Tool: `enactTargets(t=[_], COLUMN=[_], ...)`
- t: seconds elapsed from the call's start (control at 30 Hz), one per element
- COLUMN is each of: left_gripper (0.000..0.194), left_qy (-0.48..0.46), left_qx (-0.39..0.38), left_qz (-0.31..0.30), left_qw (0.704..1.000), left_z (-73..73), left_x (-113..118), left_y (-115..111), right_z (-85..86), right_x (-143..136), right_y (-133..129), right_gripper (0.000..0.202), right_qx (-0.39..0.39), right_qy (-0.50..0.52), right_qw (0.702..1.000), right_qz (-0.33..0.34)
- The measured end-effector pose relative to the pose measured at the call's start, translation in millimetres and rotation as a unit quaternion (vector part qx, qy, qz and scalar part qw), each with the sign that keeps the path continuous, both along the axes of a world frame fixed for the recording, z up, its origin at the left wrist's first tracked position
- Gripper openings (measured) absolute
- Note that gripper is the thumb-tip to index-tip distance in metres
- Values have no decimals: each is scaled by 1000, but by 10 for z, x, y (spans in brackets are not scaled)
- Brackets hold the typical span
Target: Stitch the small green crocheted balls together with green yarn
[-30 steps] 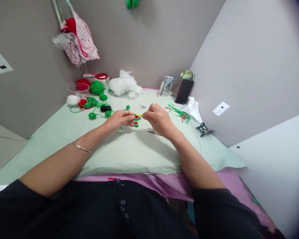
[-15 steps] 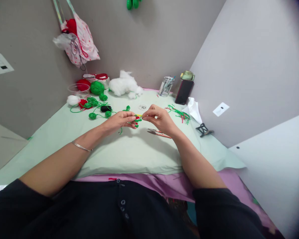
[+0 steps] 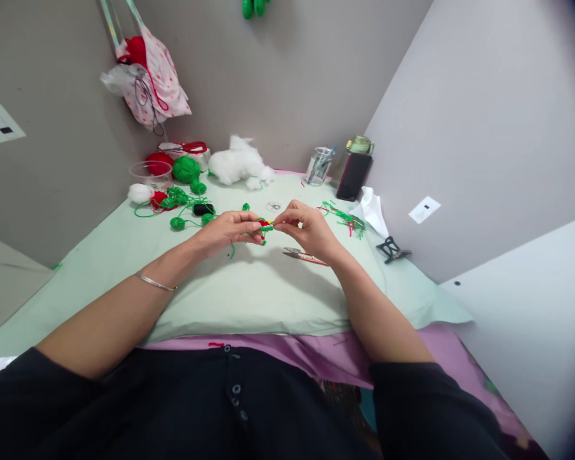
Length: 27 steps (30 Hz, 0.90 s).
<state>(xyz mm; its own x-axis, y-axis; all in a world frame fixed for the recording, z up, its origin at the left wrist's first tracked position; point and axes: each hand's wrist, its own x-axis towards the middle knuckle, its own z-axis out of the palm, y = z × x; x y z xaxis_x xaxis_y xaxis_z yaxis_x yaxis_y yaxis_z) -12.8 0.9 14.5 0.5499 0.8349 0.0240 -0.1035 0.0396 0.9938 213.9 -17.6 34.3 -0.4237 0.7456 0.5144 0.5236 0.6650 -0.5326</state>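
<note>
Over the middle of the pale green cloth, my left hand point(image 3: 230, 229) pinches a small red and green yarn piece point(image 3: 266, 227) between thumb and fingers. My right hand point(image 3: 304, 230) meets it from the right, its thumb and forefinger closed at the piece's edge on something too small to make out. A bit of yellow shows between the two hands. Green yarn hangs below my left hand. Orange-handled thread snips point(image 3: 306, 257) lie on the cloth beneath my right hand.
Green yarn balls point(image 3: 186, 170), white stuffing point(image 3: 239, 163) and a clear tub point(image 3: 151, 174) stand at the back left. Yarn scraps point(image 3: 347, 220), a pen cup point(image 3: 319, 167), a phone point(image 3: 354, 177) and a black claw clip point(image 3: 391, 250) are on the right.
The yarn piece has turned slightly between my fingers, and less of the yellow shows. Both hands stay nearly in place.
</note>
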Motion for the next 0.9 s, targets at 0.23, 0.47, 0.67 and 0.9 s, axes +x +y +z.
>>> enactTargets(t=[0.23, 0.47, 0.67, 0.9], left_gripper=[35, 32, 29, 30], left_qy=[9, 9, -10, -6], left_qx=[0, -8, -16, -21], left_qz=[1, 4, -14, -25], left_qw=[1000, 1000, 1000, 999], left_z=[-7, -35, -10, -45], left_x=[-4, -6, -12, -15], left_y=[4, 15, 21, 35], right_z=[-26, -41, -37, -67], right_x=[-6, -49, 17, 21], right_y=[10, -6, 36, 55], right_gripper=[7, 9, 5, 11], right_qx=[2, -17, -2, 17], right_qy=[0, 25, 25, 31], right_qw=[1000, 999, 1000, 999], right_qz=[-8, 15, -5, -15])
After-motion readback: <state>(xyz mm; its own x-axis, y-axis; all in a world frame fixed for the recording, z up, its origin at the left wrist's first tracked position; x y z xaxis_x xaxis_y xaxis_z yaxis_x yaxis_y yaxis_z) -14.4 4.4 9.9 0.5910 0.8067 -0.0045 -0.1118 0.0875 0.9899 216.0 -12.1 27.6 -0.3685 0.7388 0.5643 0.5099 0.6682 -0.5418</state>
